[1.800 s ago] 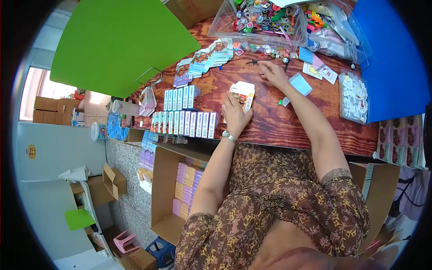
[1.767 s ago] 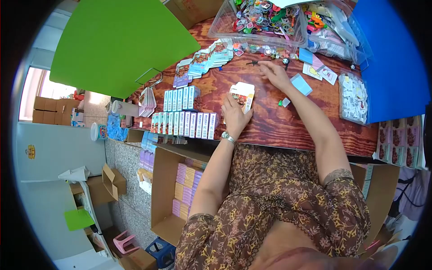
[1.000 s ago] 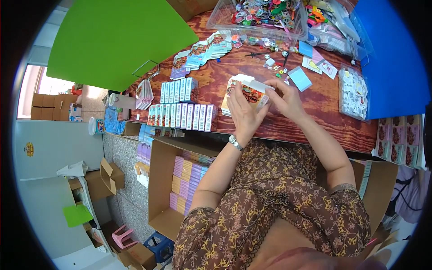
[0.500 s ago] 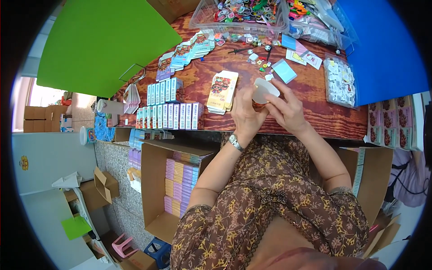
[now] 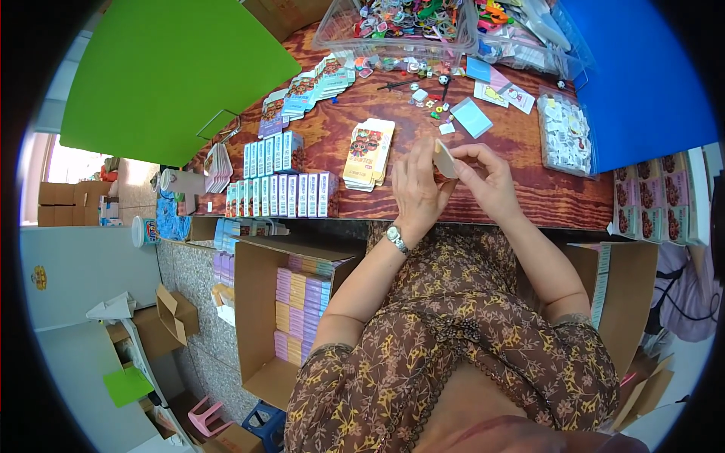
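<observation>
A small printed carton, its pale inside showing, is held up over the near edge of the table. My left hand wraps around its left side, and the fingers partly hide it. On the opposite side my right hand pinches its edge between thumb and fingers. Left of my hands lies a stack of flat yellow-and-white cartons. Further left, filled small boxes stand upright in two rows. Beyond my hands a light-blue card lies near scattered small trinkets.
Clear tubs of colourful trinkets stand at the back. A bag of white pieces lies at the right. Fanned flat cartons lie at the back left. Green and blue panels flank the wooden table.
The carton has turned from showing its wide white opening to a narrower, edge-on view. My right fingers have shifted along its right side. The whole view has moved slightly.
</observation>
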Demonstrator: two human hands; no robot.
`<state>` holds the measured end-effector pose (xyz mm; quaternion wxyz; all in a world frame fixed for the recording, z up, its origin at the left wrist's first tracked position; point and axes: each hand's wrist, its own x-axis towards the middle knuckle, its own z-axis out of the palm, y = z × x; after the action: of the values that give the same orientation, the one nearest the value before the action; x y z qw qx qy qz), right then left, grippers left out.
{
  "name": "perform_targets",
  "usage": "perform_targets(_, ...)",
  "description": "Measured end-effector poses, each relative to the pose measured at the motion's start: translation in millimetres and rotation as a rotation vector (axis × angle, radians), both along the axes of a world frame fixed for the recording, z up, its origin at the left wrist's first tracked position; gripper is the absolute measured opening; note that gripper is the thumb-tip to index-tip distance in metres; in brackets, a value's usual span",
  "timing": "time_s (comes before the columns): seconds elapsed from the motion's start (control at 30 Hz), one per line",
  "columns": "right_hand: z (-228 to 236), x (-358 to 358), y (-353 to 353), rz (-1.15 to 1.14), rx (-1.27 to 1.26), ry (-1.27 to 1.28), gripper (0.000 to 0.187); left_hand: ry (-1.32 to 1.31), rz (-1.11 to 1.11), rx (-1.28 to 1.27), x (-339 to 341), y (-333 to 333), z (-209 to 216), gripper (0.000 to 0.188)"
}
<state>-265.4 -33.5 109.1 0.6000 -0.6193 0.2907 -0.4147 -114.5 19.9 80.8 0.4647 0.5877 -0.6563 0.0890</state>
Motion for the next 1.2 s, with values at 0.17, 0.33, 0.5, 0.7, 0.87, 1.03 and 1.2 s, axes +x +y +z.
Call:
perform_targets(0.17,26,1,8,-0.112,-0.188,0.176,0.021,-0.065,0.020,-0.027,0,3,-3,0.095)
perform_targets(0.33,26,-4,7,-0.175,-0.362,0.293,0.023,-0.141,0.034,0.009,-5,3,-1,0.096)
perform_targets(0.5,23,-9,11,-0.228,-0.579,0.445,0.027,-0.206,0.080,-0.020,-12,0,-6,0.078)
perform_targets(0.7,12,-13,28,-0.271,-0.700,0.422,0.033,-0.308,0.120,0.052,-11,4,-8,0.083)
perform_targets(0.87,-9,-15,41,-0.286,-0.682,0.436,0.043,-0.242,0.080,0.092,-22,4,-8,0.082)
perform_targets(1.03,-4,-22,41,-0.261,-0.586,0.417,0.043,-0.211,0.054,0.173,-24,7,-8,0.072)
perform_targets(1.2,-39,-43,-1,-0.231,-0.202,0.368,0.038,-0.107,-0.186,0.235,-31,1,0,0.096)
